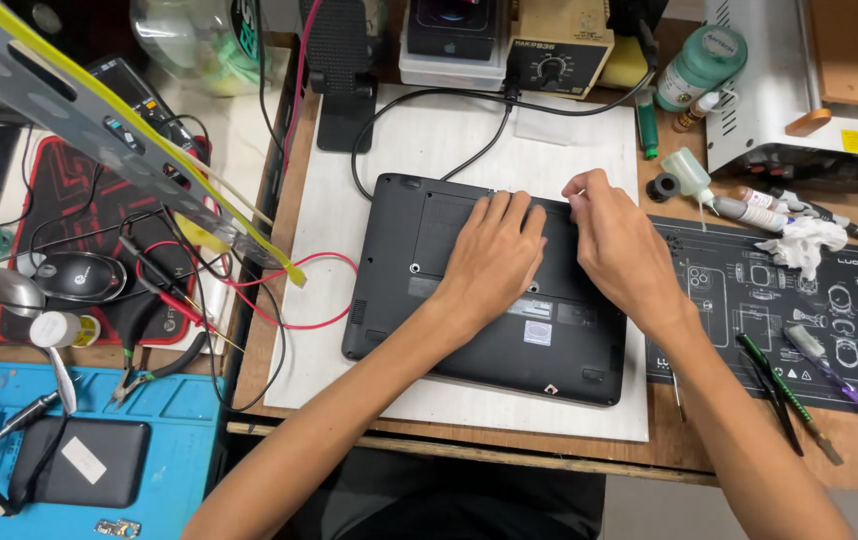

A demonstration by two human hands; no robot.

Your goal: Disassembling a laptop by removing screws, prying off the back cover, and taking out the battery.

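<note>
Laptop [449, 290], head view: black, closed, flipped underside up w/ screw holes, vents & small stickers showing, lying on white mat [549, 150] mid-bench. Left hand [494, 255] flat, fingers together, pressing on the base near back edge. Right hand [619, 245] just beside it, fingertips pinched at the back edge; can't tell if holding anything.
</note>
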